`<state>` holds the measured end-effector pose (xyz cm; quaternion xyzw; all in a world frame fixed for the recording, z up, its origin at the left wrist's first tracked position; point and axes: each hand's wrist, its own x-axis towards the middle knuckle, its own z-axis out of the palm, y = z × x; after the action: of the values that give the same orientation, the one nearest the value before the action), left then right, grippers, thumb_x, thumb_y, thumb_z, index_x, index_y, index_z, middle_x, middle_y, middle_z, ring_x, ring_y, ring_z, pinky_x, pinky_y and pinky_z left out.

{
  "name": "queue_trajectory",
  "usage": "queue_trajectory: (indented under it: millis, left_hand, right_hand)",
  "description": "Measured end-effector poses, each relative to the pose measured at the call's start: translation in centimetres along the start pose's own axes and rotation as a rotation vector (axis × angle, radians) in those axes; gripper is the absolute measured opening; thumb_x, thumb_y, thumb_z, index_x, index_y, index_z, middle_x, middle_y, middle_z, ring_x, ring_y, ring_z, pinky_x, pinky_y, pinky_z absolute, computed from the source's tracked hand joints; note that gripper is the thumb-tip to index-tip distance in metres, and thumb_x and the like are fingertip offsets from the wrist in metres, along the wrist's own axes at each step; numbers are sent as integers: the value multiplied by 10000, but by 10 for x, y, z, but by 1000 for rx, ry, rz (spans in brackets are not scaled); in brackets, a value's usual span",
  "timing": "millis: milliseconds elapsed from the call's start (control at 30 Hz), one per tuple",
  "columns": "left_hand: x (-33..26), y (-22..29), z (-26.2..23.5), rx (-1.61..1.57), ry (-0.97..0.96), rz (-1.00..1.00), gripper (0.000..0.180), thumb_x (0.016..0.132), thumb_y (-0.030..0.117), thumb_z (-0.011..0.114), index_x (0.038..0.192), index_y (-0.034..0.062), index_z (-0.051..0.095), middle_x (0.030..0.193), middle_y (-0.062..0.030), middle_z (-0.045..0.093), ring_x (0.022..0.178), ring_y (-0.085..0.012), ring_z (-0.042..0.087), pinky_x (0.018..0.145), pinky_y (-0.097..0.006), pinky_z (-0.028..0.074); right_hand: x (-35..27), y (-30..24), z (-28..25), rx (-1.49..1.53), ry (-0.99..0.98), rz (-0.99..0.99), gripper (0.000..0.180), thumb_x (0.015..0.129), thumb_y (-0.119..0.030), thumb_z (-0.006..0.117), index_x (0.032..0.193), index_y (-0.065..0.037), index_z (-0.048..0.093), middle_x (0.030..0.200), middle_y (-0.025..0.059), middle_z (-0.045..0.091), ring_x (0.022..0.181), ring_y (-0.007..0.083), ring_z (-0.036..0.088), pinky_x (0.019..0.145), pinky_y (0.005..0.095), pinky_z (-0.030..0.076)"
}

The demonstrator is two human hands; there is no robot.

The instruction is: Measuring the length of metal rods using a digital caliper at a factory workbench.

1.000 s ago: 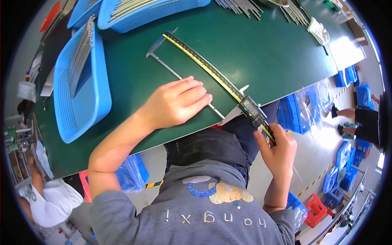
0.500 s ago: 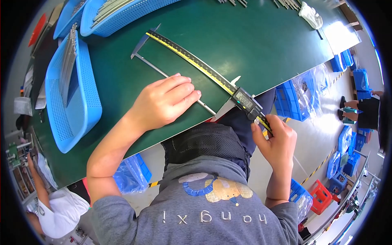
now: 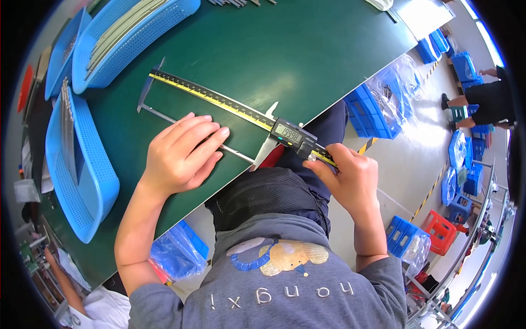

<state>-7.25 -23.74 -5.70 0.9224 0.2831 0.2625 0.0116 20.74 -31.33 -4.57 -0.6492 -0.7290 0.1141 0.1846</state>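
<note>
A digital caliper (image 3: 211,98) with a black-and-yellow scale lies slantwise over the green table, its display end past the front edge. My right hand (image 3: 350,175) is closed around the near end of its beam, thumb by the slider's small wheel. Between the long jaws runs a thin metal rod (image 3: 239,154), roughly parallel to the beam. One rod end meets the far jaw; the other is at the sliding jaw (image 3: 264,152), by my lap. My left hand (image 3: 183,153) holds the rod near its middle, its fingers hiding that stretch.
Blue perforated baskets (image 3: 101,181) with metal rods stand along the table's left side. More rods (image 3: 241,2) lie at the far edge. Blue crates (image 3: 370,112) and a red stool (image 3: 441,233) are on the floor at right. Other people are at lower left and far right.
The whole view has shifted, so caliper, rod and both hands appear farther left. My left fingers have straightened somewhat over the rod. Both hands keep their hold.
</note>
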Motion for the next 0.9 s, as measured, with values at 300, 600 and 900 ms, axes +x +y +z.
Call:
queue_trajectory:
  millis: [300, 600, 900]
  left_hand:
    - [7, -4, 1, -5, -4, -16, 291, 664, 87, 702, 953, 70, 678, 935, -77, 633, 888, -251, 639, 786, -376, 540]
    - [8, -4, -17, 147, 40, 156, 127, 727, 86, 638, 847, 44, 634, 929, -69, 637, 786, -197, 643, 713, -331, 568]
    - [63, -133, -74, 406, 187, -208, 94, 784, 73, 642, 875, 50, 629, 905, -54, 613, 730, -272, 620, 614, -338, 506]
  right_hand:
    - [5, 0, -3, 37, 7, 6, 352, 731, -388, 739, 724, -80, 570, 553, 57, 533, 476, 249, 558, 432, 346, 410]
    - [2, 1, -3, 79, 40, -38, 290, 714, -284, 760, 762, -52, 593, 548, 101, 517, 462, 263, 527, 446, 340, 390]
    - [5, 3, 2, 119, 28, -28, 312, 725, -301, 762, 744, -50, 579, 550, 104, 531, 461, 288, 533, 436, 359, 391]
